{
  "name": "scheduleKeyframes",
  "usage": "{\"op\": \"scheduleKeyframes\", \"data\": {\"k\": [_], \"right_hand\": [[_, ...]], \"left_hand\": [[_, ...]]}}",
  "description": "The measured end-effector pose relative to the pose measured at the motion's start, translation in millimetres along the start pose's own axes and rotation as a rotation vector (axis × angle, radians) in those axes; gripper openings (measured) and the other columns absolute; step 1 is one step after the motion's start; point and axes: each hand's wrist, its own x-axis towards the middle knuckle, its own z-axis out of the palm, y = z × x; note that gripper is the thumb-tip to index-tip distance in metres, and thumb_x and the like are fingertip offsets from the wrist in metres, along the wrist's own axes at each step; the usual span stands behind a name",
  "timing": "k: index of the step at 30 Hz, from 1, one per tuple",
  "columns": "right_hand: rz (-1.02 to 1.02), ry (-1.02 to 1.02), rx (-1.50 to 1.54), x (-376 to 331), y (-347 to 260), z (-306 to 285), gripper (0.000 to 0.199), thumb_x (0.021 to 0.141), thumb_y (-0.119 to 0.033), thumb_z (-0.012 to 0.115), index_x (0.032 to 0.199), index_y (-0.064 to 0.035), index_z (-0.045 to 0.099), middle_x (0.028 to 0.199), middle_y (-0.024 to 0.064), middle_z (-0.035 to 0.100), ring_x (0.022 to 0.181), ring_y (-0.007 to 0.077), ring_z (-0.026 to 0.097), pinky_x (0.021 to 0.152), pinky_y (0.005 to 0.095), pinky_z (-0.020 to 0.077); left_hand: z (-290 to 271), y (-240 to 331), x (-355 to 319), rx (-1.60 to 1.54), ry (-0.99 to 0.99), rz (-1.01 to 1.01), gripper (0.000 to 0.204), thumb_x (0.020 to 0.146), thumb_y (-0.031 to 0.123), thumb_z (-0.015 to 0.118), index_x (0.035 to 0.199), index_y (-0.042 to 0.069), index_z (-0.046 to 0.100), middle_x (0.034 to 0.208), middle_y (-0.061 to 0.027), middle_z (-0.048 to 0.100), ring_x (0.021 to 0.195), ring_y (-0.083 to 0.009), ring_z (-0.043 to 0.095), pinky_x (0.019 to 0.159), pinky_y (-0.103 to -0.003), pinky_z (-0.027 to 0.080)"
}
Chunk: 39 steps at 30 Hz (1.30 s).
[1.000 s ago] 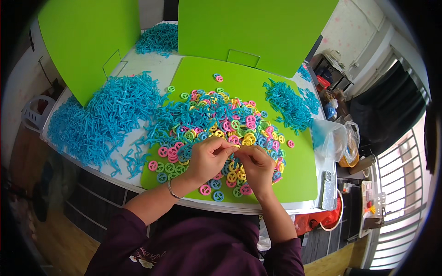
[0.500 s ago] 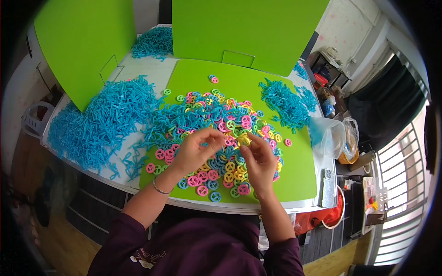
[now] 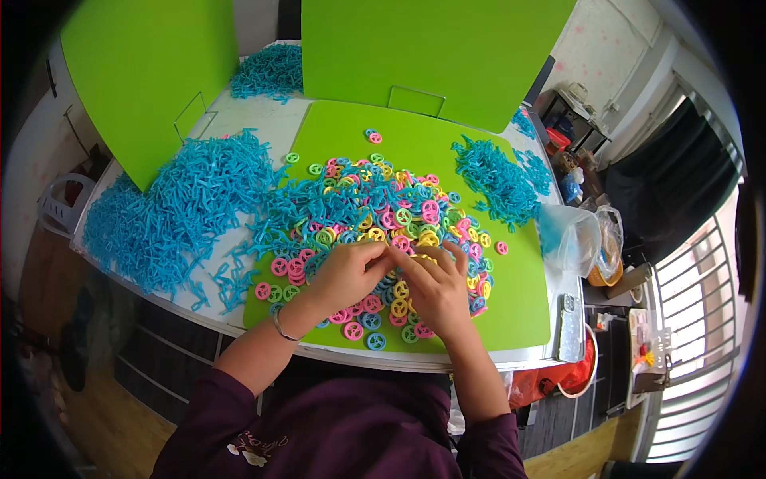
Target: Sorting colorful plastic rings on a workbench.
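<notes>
My left hand (image 3: 349,275) and my right hand (image 3: 439,294) meet fingertip to fingertip over a heap of small plastic wheels (image 3: 373,304) in pink, yellow, green and blue. Both are closed in a pinch, and the fingers hide whatever is between them. Some yellow wheels (image 3: 428,239) lie just beyond the right fingers. Strewn over the heap's upper left are blue stick-like plastic pieces (image 3: 319,203). The wheels rest on a bright green board (image 3: 519,307) on the white table.
Large piles of blue pieces lie at the left (image 3: 211,184), the back left (image 3: 271,70) and the right (image 3: 496,180). Green panels (image 3: 435,48) stand behind and at the left. A phone (image 3: 570,327) sits by the right edge, near a clear plastic bag (image 3: 568,239).
My hands have come together until the fingertips touch. The right hand has moved left and turned its back up; the yellow piece at its fingers is now hidden.
</notes>
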Motion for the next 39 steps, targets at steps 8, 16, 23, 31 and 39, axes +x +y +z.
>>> {"op": "scheduleKeyframes", "data": {"k": [8, 16, 23, 31, 39], "right_hand": [[0.548, 0.268, 0.488, -4, 11, -7, 0.023, 0.079, 0.002, 0.07, 0.102, -0.0003, 0.068, 0.083, 0.0043, 0.064, 0.076, 0.0103, 0.057, 0.066, 0.0231, 0.0457], [0.853, 0.274, 1.079, -6, 10, -7, 0.021, 0.083, -0.008, 0.072, 0.102, -0.0005, 0.069, 0.081, 0.0029, 0.067, 0.075, 0.0057, 0.057, 0.066, 0.0216, 0.0449], [0.77, 0.055, 0.927, -14, 9, 9, 0.019, 0.085, -0.003, 0.068, 0.103, 0.003, 0.068, 0.089, 0.0054, 0.069, 0.08, 0.0076, 0.063, 0.07, 0.0198, 0.0489], [0.849, 0.187, 1.071, -7, -6, 6, 0.02, 0.086, -0.002, 0.067, 0.104, 0.0041, 0.067, 0.088, 0.0075, 0.07, 0.08, 0.0095, 0.064, 0.072, 0.0209, 0.0496], [0.879, 0.093, 1.084, -8, -4, 10, 0.02, 0.085, -0.002, 0.067, 0.104, 0.0049, 0.067, 0.09, 0.0087, 0.07, 0.08, 0.01, 0.065, 0.072, 0.0216, 0.0506]], "left_hand": [[6, 0, -9, 0.268, -0.166, 0.246, 0.019, 0.076, 0.023, 0.073, 0.092, 0.012, 0.07, 0.088, -0.0044, 0.061, 0.083, -0.0211, 0.06, 0.068, -0.034, 0.049], [4, -1, -4, -0.072, -0.005, 0.035, 0.019, 0.074, 0.015, 0.076, 0.092, 0.011, 0.072, 0.091, -0.0028, 0.065, 0.084, -0.0152, 0.062, 0.07, -0.029, 0.05], [-2, -2, 1, -0.804, 0.023, -0.367, 0.009, 0.086, 0.004, 0.067, 0.092, -0.001, 0.064, 0.084, -0.0069, 0.069, 0.075, -0.0108, 0.066, 0.065, -0.021, 0.054], [-4, 3, 1, -0.946, 0.089, -0.398, 0.008, 0.085, 0.002, 0.067, 0.091, 0.0, 0.063, 0.084, -0.0081, 0.068, 0.075, -0.0125, 0.067, 0.067, -0.023, 0.057], [2, 0, -4, -0.763, 0.141, -0.139, 0.006, 0.084, -0.001, 0.068, 0.089, -0.001, 0.065, 0.083, -0.0079, 0.068, 0.072, -0.011, 0.065, 0.065, -0.022, 0.055]]}}
